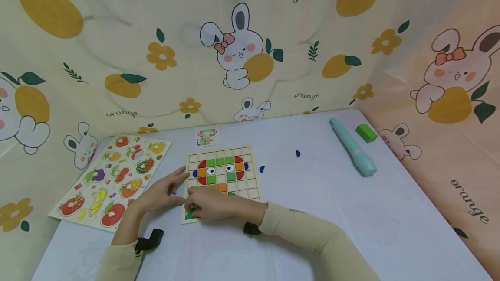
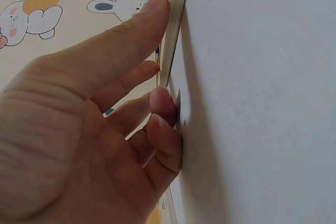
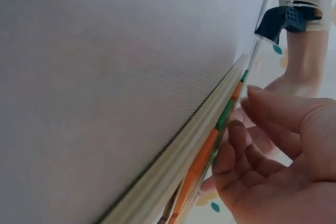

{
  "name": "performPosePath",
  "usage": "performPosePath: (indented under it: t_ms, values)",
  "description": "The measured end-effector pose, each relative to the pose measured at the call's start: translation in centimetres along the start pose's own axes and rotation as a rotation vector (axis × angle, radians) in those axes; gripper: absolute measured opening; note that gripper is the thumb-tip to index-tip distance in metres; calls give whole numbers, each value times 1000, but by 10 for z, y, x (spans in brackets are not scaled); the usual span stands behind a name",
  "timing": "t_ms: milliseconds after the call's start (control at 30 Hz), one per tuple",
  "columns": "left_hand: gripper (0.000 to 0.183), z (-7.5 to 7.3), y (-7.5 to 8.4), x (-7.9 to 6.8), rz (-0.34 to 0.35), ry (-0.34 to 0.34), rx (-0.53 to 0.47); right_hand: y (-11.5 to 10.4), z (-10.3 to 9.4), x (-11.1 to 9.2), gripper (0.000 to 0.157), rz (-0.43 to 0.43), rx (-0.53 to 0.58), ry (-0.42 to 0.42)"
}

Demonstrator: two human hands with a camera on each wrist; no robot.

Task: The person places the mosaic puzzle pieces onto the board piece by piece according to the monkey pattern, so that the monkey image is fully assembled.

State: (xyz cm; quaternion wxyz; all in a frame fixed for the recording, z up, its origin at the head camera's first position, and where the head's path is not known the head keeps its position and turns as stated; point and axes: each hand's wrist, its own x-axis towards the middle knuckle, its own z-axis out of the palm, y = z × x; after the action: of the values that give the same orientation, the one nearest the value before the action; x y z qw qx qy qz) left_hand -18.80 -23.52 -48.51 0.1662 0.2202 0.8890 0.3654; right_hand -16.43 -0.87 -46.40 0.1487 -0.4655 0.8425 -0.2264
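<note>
A square wooden grid board [image 1: 254,185] lies on the table, with coloured tiles forming a face with two round eyes [image 1: 229,168]. At its left edge is my left hand [image 1: 158,194]; the thumb [image 2: 142,24] and fingers touch the side of the board. My right hand [image 1: 211,203] reaches over the lower left part, fingers bent and fingertips close to the tiles, beside a green piece [image 1: 189,215]. In the right wrist view its thumb [image 3: 273,106] is near the board's surface. Whether a piece sits between thumb and finger is hidden.
Behind the board lies a small pattern card [image 1: 207,136]. A fruit puzzle board [image 1: 87,198] is on the left. Two blue half-round pieces, one nearer [image 1: 262,169], lie to the right. Farther right are a turquoise stick-shaped thing [image 1: 353,148] and a green block [image 1: 366,133].
</note>
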Motion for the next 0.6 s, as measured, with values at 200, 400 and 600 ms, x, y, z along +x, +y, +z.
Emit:
performPosePath:
  t_ms: [200,400,600]
  values:
    - [75,-2,0,0,7,0,8,4,-9,-5,21,67,28,16]
    - [76,-2,1,-1,-3,-6,-5,2,-3,-3,20,32,-45,-27]
    - [75,-1,3,-1,1,4,-4,-5,3,1,17,1,-108,-34]
